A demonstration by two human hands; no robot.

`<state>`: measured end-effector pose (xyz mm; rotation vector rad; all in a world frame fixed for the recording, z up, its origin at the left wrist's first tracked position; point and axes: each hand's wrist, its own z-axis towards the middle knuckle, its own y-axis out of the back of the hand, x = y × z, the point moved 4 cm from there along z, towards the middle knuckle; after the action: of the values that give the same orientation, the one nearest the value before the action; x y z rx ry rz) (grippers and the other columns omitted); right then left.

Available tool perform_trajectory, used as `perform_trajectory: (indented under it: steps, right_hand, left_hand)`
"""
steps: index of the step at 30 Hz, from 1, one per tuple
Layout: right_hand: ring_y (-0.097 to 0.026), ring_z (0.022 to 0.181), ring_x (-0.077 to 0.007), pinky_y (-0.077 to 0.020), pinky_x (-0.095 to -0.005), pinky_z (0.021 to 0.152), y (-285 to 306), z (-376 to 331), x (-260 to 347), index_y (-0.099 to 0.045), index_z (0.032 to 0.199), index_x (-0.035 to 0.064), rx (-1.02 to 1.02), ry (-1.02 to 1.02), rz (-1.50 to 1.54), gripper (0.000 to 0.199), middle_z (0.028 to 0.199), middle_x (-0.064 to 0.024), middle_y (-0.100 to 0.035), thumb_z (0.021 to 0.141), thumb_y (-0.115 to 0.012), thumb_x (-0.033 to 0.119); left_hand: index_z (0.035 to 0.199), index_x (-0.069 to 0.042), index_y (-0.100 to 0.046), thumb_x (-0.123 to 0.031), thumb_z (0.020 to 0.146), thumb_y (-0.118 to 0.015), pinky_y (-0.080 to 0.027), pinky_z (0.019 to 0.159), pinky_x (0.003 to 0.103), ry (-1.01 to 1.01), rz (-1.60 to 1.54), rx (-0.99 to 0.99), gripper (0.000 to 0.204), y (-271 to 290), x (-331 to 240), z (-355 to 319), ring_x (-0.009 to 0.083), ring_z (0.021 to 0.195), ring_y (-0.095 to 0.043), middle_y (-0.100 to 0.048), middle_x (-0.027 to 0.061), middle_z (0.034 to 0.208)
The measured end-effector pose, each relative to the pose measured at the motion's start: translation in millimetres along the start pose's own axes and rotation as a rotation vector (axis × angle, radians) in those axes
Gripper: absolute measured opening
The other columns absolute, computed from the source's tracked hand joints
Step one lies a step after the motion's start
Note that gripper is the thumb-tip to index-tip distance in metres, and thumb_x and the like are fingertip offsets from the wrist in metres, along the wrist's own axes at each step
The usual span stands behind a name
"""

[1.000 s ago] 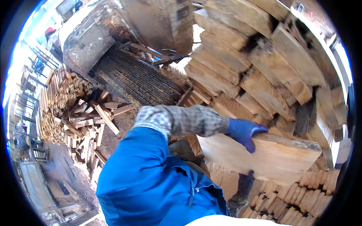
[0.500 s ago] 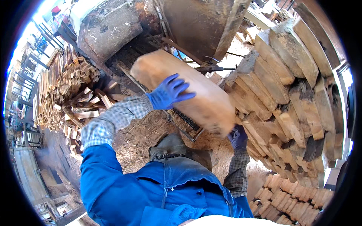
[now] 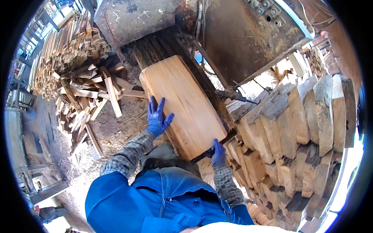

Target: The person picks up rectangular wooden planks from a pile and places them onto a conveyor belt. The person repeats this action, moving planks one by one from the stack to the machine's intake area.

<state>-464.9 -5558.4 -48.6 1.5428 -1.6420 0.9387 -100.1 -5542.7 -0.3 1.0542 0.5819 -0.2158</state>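
A broad pale wooden slab point(image 3: 182, 103) lies lengthwise on the dark ribbed bed point(image 3: 155, 50) of a rusty machine. My left hand point(image 3: 157, 116), in a blue glove, rests flat against the slab's left edge with the fingers spread. My right hand point(image 3: 218, 153), also in a blue glove, grips the slab's near right corner. Both forearms wear checked sleeves over a blue work jacket.
A tall stack of thick sawn wood blocks point(image 3: 295, 132) rises on the right. Split thin sticks point(image 3: 77, 93) are heaped on the left, on sawdust-covered ground point(image 3: 120, 124). A rusty metal housing point(image 3: 252, 35) with knobs stands behind the slab.
The slab went from held in front of the stack on the right to lying on the machine bed. My left hand slid down its left edge, my right to its near corner.
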Motion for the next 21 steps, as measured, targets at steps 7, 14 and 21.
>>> perform_trajectory:
  steps: [7, 14, 21]
  right_hand:
    - [-0.064, 0.071, -0.0157, -0.0615, -0.0389, 0.065, -148.8, 91.3, 32.7, -0.056, 0.078, 0.0116, 0.289, 0.003, 0.162, 0.030, 0.073, -0.0019, -0.059, 0.099, -0.064, 0.030]
    - [-0.070, 0.084, -0.0237, -0.0608, -0.0417, 0.070, -263.0, 166.7, 102.4, -0.070, 0.104, 0.0045, 0.372, 0.188, -0.277, 0.030, 0.099, -0.0151, -0.071, 0.099, -0.057, 0.030]
    - [-0.061, 0.091, -0.0161, -0.0504, -0.0367, 0.080, -204.3, 261.8, 40.3, -0.071, 0.101, 0.0058, 0.535, 0.470, -0.146, 0.027, 0.093, -0.0061, -0.072, 0.101, -0.062, 0.032]
  left_hand:
    - [0.147, -0.009, -0.049, -0.043, 0.093, -0.069, -0.037, 0.113, 0.056, 0.052, 0.034, -0.180, 0.067, 12.4, 95.2, 119.5, 0.0536, 0.137, -0.041, -0.040, 0.0361, 0.150]
    - [0.139, -0.009, -0.058, -0.043, 0.094, -0.063, -0.034, 0.111, 0.060, -0.237, 0.085, 0.016, 0.056, -19.6, -9.2, 154.1, 0.0520, 0.132, -0.047, -0.055, 0.0255, 0.142]
    - [0.140, -0.010, -0.056, -0.038, 0.093, -0.058, -0.036, 0.110, 0.056, -0.346, 0.357, 0.021, 0.055, -87.2, -82.7, 154.7, 0.0372, 0.131, -0.050, -0.053, 0.0133, 0.146]
